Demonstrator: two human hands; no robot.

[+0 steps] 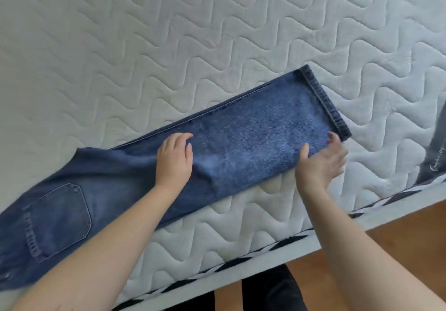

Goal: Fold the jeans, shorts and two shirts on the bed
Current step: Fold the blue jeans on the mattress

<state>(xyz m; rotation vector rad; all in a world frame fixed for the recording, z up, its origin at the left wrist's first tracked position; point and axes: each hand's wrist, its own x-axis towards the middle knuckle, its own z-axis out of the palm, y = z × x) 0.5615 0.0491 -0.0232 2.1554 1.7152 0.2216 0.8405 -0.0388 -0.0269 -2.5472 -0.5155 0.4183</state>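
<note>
Blue jeans [253, 136] lie across the white quilted mattress [217, 33], legs stacked one on the other. The waist and a back pocket [58, 216] are at the left, and the hems [325, 100] point to the right. My left hand [173, 161] rests palm down on the middle of the legs, fingers relaxed. My right hand [323, 158] holds the near edge of the legs close to the hem, thumb on top of the denim and fingers curled at the hem corner. No shorts are in view.
A grey garment with white script [434, 161] lies at the right edge of the mattress. The mattress's near edge with black-and-white trim [265, 245] runs diagonally below the jeans. Wooden floor [398, 233] shows at the lower right.
</note>
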